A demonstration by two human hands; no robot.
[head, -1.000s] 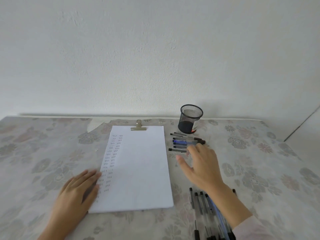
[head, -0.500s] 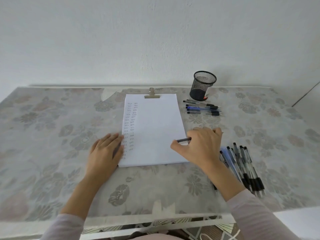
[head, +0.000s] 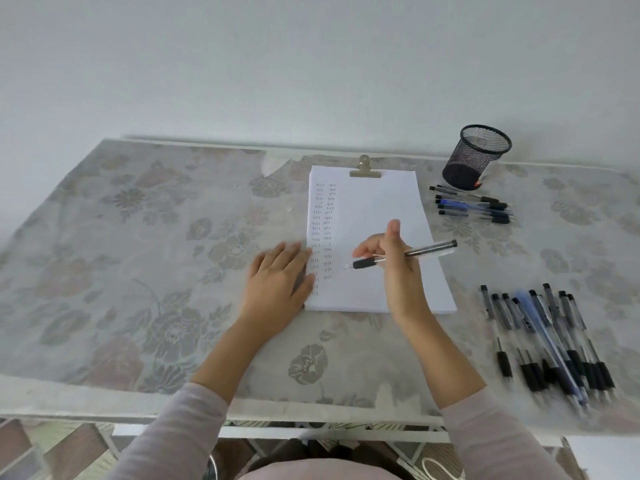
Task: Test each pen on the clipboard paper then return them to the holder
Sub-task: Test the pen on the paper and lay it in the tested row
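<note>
The right hand [head: 401,282] has lifted the pen [head: 431,248] over paper [head: 374,202] (tip seemingly clear).

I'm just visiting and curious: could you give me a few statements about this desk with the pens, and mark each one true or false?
1. The right hand holds a pen above the paper. True.
2. The left hand is picking up a pen. False: it lies flat on the paper's left edge.
3. The mesh pen holder lies on its side. False: it stands upright.
4. Rows of small ink marks run down the paper's left side. True.
5. All loose pens lie in one pile. False: a small group lies by the holder, and a larger pile lies nearer the person.
</note>
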